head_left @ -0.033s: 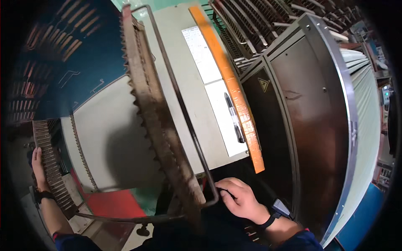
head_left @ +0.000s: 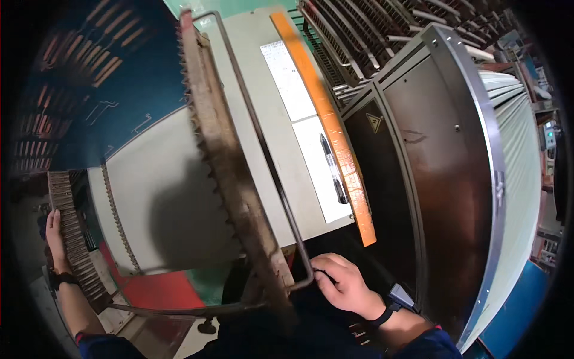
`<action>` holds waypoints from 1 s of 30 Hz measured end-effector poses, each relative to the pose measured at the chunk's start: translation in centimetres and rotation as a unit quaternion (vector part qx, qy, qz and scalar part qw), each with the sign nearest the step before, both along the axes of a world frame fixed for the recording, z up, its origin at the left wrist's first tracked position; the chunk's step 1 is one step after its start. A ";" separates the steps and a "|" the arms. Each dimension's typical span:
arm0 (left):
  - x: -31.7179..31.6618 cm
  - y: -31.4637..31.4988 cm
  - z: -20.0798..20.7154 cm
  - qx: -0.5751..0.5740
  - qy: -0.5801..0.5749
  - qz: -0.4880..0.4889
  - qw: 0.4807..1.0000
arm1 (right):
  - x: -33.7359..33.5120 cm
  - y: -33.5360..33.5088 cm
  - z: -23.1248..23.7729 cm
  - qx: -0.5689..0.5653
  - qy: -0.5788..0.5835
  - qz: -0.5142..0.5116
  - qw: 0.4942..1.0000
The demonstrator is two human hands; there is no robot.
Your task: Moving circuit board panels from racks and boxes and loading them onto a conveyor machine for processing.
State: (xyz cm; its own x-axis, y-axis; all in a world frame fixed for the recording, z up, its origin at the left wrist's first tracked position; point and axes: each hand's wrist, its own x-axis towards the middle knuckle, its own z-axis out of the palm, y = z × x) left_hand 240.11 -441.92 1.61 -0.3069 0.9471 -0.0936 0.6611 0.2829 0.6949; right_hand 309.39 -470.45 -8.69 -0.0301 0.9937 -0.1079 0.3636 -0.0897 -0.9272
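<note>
A large brown metal rack (head_left: 218,134) with toothed bars and a bent rod handle is held in front of me, tilted. On the far left my left hand (head_left: 55,242) is closed on the outer edge of the rack's left notched bar (head_left: 66,224). My right hand (head_left: 347,287) is curled at the lower corner of the bent rod (head_left: 269,164), its fingers against the metal. Some of its fingers are hidden, and a small dark piece shows beside the thumb. A thin bottom bar (head_left: 185,311) joins the rack's two sides.
Behind the rack is a pale panel (head_left: 245,54) with paper sheets (head_left: 287,78), a black pen (head_left: 333,167) and an orange strip (head_left: 329,119). A dark metal cabinet (head_left: 442,137) stands close on the right. More racks (head_left: 353,36) are stacked beyond it. A blue board (head_left: 140,90) is at upper left.
The top and right side of the rack have shifted slightly to the right. Both hands stay in place on it.
</note>
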 end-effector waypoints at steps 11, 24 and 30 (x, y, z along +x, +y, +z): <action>3.5 -0.7 0.2 0.050 -0.024 -0.028 0.998 | -8.4 3.0 10.2 0.001 0.146 -0.160 0.976; 4.9 -4.7 4.7 0.208 -0.219 -0.036 0.953 | -9.0 5.1 8.4 0.061 0.021 -0.299 0.952; 5.7 -15.2 17.8 0.366 -0.199 -0.433 0.799 | -5.5 6.6 12.6 0.179 -0.088 -0.366 0.909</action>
State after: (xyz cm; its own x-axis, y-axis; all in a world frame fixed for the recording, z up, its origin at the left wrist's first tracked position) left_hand 245.81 -457.11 19.44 0.4095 0.6347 0.6553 0.0738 -0.7390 0.6696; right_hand 303.92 -463.82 3.90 0.6390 0.7134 0.2876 0.4742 -0.0710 -0.8775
